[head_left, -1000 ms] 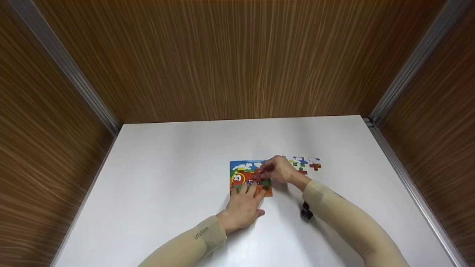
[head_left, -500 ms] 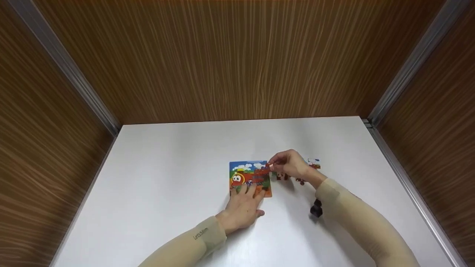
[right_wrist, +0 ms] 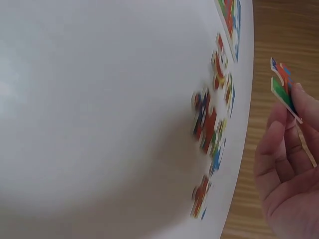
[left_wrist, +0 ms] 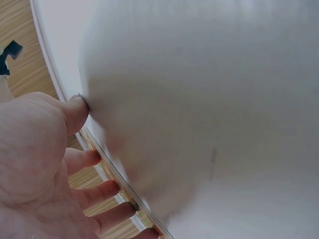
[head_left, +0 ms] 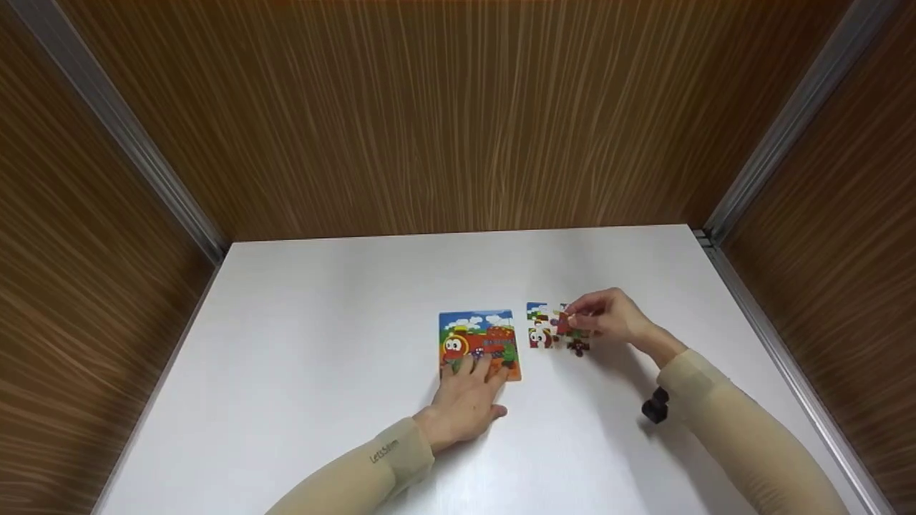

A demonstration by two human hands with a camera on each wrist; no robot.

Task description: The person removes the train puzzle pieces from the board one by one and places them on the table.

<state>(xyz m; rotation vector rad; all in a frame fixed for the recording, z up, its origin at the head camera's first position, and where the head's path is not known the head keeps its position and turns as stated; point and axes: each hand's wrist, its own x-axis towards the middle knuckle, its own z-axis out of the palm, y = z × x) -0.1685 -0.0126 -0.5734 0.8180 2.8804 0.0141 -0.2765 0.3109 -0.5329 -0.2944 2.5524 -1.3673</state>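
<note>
A picture board with a red smiling train (head_left: pixel 486 320) lies flat on the white table. My left hand (head_left: pixel 464 404) is spread palm down, its straight fingers resting on the board's near part and covering some of the picture. In the left wrist view, the fingertips (left_wrist: pixel 127 208) press along the board's edge. My right hand (head_left: pixel 614 318), right of the board, pinches jigsaw pieces (right_wrist: pixel 284 92) between thumb and fingers; red, blue and green show on them. Below that hand are several loose jigsaw pieces (head_left: pixel 541 337), partly hidden by it, one with white eyes on red.
The white table (head_left: pixel 322 307) meets a wood-grain panel (head_left: pixel 458 129) at the back, with more panels at both sides. A small black device (head_left: pixel 655 406) sits at my right wrist, under the beige sleeve (head_left: pixel 744 429).
My right hand has lifted jigsaw pieces off the board and carried them right, over the loose pieces, uncovering the board's right part. The left hand stays on the board.
</note>
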